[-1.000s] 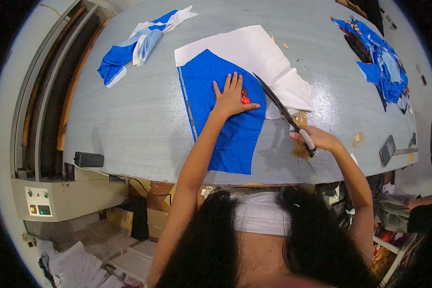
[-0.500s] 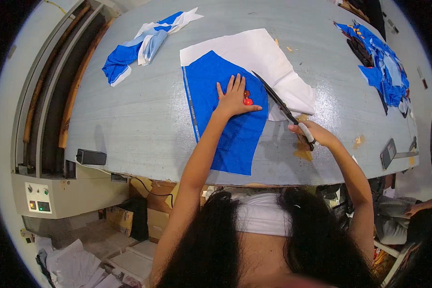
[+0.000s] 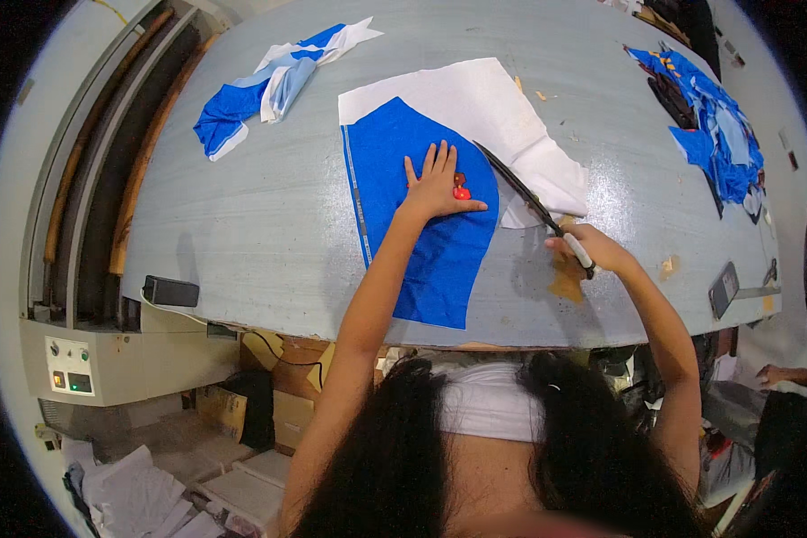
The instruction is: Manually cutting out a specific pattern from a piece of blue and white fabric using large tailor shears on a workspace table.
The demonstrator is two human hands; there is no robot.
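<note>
A blue fabric piece [image 3: 421, 269] lies flat on the grey table [image 3: 269, 215], its left edge carrying a narrow printed strip. My left hand [image 3: 433, 190] presses on it with fingers spread, partly over a small red and brown printed patch [image 3: 461, 188]. White fabric [image 3: 502, 99] extends from the blue piece's upper and right edges. In my right hand [image 3: 594, 248] is a pair of scissors [image 3: 524, 191] with long dark blades and a pale handle. The blades point up and left along the curved right edge of the blue piece, over the white fabric. Whether they touch the fabric I cannot tell.
Blue and white scraps [image 3: 269, 85] lie at the far left; a blue fabric heap [image 3: 726, 134] is at the far right. A black box [image 3: 170, 292] and a phone-like device [image 3: 724, 289] sit near the front edge. A machine with rollers [image 3: 108, 161] stands left.
The scissors' blades look closer together now, and the handle has shifted slightly right. My left hand stays spread on the blue piece, almost unmoved.
</note>
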